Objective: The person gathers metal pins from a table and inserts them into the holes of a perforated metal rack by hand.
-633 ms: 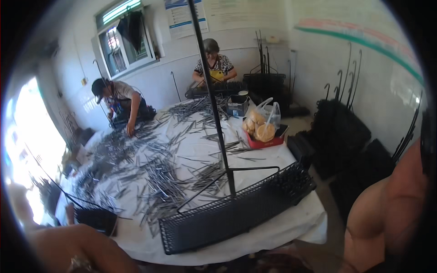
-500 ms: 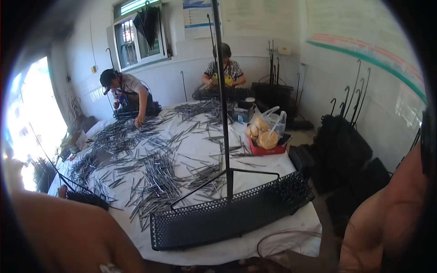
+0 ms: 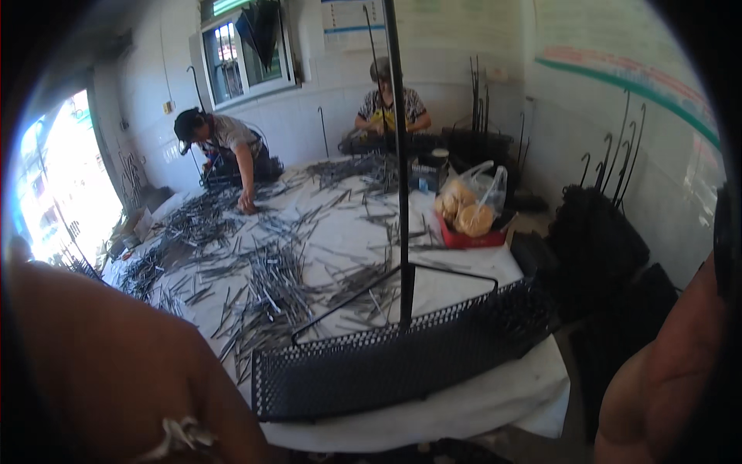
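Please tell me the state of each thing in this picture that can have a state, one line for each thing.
Black perforated basket: upright at the table's near edge, its contents hidden.
Black pole: standing vertical behind the basket.
Thin metal rods: scattered loose over the white table cover.
Clear plastic bags: full, resting on a red tray.
Window: cannot tell if open.
Left hand and right hand: out of view.

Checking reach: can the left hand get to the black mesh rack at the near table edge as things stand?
Probably yes. The black mesh rack stands at the near edge of the white-covered table, right beside the left arm, with nothing between. The hand itself is out of view.
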Demonstrator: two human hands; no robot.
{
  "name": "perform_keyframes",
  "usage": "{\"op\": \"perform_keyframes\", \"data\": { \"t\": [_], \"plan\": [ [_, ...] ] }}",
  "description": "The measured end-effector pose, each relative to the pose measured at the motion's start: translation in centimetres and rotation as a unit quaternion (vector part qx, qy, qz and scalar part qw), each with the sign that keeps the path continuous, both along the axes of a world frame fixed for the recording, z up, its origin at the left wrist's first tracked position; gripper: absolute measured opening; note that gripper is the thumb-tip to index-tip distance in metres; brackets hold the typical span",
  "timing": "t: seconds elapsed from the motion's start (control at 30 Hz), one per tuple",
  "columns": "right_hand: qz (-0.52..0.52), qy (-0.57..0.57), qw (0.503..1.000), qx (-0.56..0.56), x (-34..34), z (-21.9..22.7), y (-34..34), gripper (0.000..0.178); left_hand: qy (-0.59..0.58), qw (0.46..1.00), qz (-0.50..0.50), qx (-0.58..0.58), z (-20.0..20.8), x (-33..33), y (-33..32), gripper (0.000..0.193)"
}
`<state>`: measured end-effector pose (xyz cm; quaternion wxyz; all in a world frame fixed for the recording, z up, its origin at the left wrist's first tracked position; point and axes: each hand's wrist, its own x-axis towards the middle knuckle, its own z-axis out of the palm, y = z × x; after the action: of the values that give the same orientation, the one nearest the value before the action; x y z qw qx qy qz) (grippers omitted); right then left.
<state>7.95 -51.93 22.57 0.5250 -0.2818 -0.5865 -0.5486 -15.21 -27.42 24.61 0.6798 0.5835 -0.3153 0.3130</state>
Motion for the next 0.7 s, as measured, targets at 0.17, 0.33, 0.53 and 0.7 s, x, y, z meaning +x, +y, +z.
{"op": "perform_keyframes", "data": {
  "t": [0.17, 0.33, 0.53, 0.7],
  "plan": [
    [0.003, 0.108, 0.992, -0.060, -3.6, -4.3, -2.3, 0.047, 0.111, 0.989, -0.015, -0.093, -3.6, -2.7, -2.6, 0.023],
    [0.011, 0.130, 0.989, -0.065, -3.8, -4.8, -3.0, 0.049, 0.133, 0.982, -0.023, -0.130, -4.4, -3.0, -3.6, 0.023],
    [-0.032, 0.193, 0.978, -0.075, -6.9, -4.9, -5.7, 0.050, 0.198, 0.960, -0.081, -0.182, -4.2, -3.7, -5.4, 0.023],
    [0.193, 0.440, 0.800, -0.359, -7.1, -17.0, -1.4, 0.065, 0.565, 0.789, 0.010, -0.242, -18.3, -0.3, -9.4, 0.012]
  ]
}}
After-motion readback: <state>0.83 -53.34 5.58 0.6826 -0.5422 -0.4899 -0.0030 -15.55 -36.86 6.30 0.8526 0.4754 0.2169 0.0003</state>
